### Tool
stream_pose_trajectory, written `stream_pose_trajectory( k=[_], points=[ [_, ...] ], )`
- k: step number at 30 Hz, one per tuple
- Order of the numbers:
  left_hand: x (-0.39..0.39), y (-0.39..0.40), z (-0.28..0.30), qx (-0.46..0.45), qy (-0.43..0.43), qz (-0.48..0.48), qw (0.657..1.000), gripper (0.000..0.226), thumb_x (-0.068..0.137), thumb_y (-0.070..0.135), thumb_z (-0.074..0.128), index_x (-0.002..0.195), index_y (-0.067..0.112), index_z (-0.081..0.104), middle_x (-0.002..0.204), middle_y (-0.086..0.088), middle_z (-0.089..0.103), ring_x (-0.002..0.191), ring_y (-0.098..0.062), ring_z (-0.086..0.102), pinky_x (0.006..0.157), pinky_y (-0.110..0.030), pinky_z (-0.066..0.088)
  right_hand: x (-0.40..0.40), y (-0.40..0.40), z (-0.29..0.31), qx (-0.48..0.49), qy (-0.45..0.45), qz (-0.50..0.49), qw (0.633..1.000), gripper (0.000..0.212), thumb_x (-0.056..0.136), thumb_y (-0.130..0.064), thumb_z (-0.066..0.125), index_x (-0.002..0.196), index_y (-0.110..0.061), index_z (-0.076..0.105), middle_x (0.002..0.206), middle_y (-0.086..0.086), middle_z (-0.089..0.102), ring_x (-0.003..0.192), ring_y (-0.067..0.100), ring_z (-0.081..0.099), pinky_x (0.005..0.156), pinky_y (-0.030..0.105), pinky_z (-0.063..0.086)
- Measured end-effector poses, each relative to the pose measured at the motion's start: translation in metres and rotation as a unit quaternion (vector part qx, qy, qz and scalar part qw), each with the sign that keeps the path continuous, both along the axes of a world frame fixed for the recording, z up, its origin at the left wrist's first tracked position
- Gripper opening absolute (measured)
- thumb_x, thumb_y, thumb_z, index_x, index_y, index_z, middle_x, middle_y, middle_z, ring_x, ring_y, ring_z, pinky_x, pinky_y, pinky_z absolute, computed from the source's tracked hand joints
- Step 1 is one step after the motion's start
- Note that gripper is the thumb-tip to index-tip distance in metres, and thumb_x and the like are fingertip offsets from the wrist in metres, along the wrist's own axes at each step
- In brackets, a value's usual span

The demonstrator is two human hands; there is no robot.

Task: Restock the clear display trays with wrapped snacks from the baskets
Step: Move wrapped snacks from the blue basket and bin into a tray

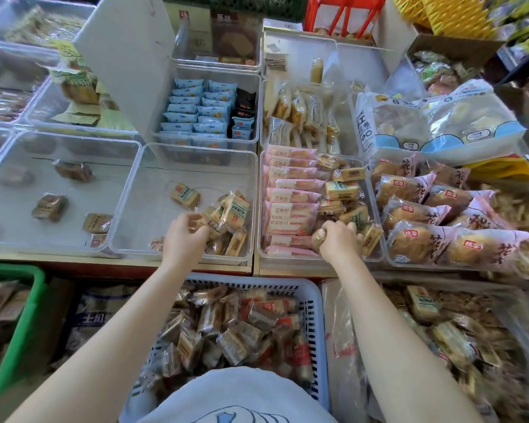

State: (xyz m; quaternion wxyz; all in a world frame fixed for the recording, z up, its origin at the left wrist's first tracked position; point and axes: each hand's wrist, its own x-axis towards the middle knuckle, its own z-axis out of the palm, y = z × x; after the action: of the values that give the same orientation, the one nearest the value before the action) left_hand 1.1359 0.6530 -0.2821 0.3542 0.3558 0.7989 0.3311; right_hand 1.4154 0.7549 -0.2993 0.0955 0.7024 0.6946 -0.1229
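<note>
Tan wrapped snacks pile in my clear plastic tray; left hand and right hand both clutch packets, so I release low, against the heap.

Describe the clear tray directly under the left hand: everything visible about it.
The clear tray is a rectangular bin of see-through plastic with rounded corners, sitting level on the counter's front edge between two similar trays. It is mostly bare: one tan wrapped snack lies alone mid-floor, and a small heap is bunched in the front right corner. The left hand reaches over its front rim, gripping snacks there.
</note>
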Motion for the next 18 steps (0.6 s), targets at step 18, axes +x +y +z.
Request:
stream_pose_trajectory(
  k=[18],
  points=[
    [0.037, -0.006, 0.03, 0.073, -0.252, 0.044, 0.964, 0.038, 0.085, 0.004, 0.073, 0.119, 0.019, 0.065, 0.109, -0.004, 0.069, 0.092, -0.021, 0.072, 0.073, -0.028, 0.06, -0.043, -0.06, 0.048, -0.107, 0.537, -0.131, 0.826, 0.017, 0.101, -0.025, 0.054, 0.114, -0.022, 0.064, 0.102, -0.001, 0.071, 0.086, 0.013, 0.071, 0.077, 0.03, 0.055]
  ],
)
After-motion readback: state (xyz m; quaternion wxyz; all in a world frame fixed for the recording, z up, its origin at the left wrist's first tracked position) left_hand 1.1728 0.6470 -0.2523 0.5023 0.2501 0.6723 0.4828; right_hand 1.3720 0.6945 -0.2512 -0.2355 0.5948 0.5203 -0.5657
